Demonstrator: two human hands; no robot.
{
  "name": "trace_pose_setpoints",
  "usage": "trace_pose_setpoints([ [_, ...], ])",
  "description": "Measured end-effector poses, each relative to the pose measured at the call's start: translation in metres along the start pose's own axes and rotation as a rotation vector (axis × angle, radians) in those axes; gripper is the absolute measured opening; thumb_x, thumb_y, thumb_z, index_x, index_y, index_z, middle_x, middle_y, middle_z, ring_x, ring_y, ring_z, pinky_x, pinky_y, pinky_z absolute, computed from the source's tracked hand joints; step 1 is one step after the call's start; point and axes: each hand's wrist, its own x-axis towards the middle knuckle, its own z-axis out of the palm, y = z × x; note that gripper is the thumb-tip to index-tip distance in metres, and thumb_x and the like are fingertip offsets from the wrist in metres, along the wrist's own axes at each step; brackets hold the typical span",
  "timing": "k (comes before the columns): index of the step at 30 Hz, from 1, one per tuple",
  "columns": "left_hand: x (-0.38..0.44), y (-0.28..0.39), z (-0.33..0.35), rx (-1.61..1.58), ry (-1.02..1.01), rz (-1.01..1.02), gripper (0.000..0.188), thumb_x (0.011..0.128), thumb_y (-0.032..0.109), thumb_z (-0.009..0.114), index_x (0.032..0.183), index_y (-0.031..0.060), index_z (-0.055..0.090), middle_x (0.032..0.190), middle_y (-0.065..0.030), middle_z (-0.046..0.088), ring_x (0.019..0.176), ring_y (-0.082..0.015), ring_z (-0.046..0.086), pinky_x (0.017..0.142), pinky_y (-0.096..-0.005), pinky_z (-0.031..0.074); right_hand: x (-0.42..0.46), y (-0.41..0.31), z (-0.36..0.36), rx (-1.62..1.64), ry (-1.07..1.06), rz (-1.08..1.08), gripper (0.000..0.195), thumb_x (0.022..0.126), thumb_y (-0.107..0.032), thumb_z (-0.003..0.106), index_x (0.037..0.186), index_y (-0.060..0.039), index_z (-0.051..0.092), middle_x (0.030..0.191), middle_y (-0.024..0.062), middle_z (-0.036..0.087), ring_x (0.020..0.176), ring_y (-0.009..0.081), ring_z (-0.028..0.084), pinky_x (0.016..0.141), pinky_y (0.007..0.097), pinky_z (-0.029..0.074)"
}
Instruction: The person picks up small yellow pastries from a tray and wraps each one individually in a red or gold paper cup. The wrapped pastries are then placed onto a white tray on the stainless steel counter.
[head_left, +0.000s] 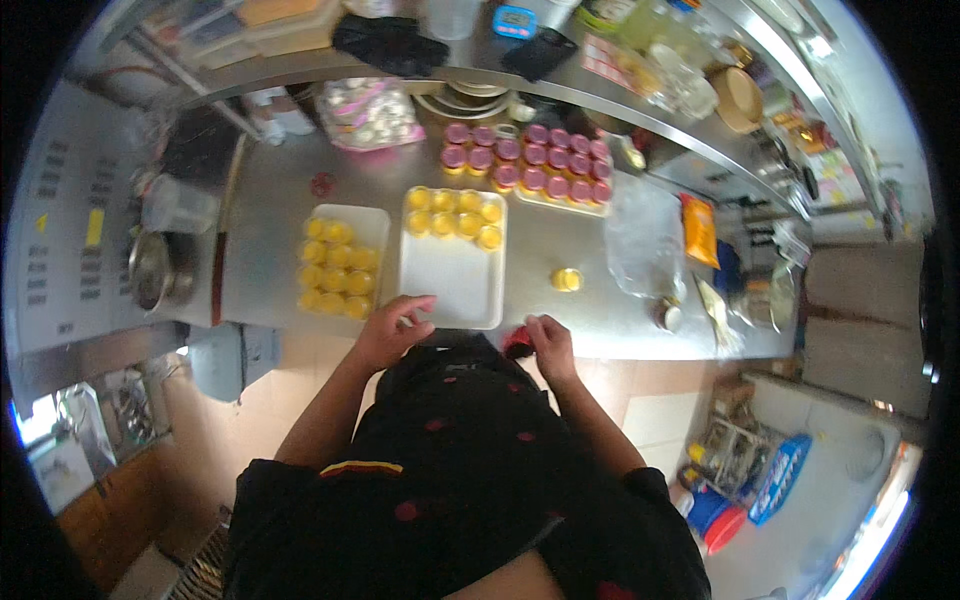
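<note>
My left hand (396, 328), fingers apart and holding nothing, is by the near left corner of a white tray (450, 296). Small open jars with yellow contents (443, 224) fill the far end of that tray. My right hand (551, 343) pinches a small dark red object (518, 343) at the counter's front edge; blur hides what it is. One yellow jar (567, 280) stands alone right of the tray. On the left, a second white tray (371, 217) bears more yellow jars (335, 280). Farther back are several rows of jars with pinkish-purple lids (557, 158), some on a tray.
A steel counter (262, 255) runs across, under a loaded steel shelf (480, 73). A bag of white pieces (370, 112) lies at the back. To the right are a clear plastic bag (645, 236), an orange packet (699, 230) and a small lidded jar (667, 315). A metal pot (151, 270) stands left.
</note>
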Motion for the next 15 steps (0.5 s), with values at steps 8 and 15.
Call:
trace_pose_setpoints([
  [8,0.073,0.014,0.115,-0.616,-0.411,-0.264,0.031,0.105,0.028,0.060,0.123,0.0035,0.067,0.111,-0.0031,0.069,0.103,-0.0140,0.063,0.090,-0.0307,0.050,-0.022,-0.017,-0.019,0.304,0.070,0.217,0.037,0.106,-0.036,0.062,0.092,-0.0022,0.066,0.076,0.0028,0.065,0.062,0.0106,0.057,0.063,0.0262,0.050],
  [15,0.109,0.029,0.175,-0.476,-0.367,-0.368,0.030,0.104,0.029,0.061,0.112,0.0025,0.072,0.104,-0.0042,0.071,0.092,-0.0130,0.065,0.080,-0.0277,0.052,-0.021,0.014,-0.076,0.165,0.178,-0.045,0.042,0.099,-0.028,0.073,0.130,-0.0048,0.060,0.119,0.0106,0.066,0.098,0.0163,0.062,0.078,0.0300,0.053],
])
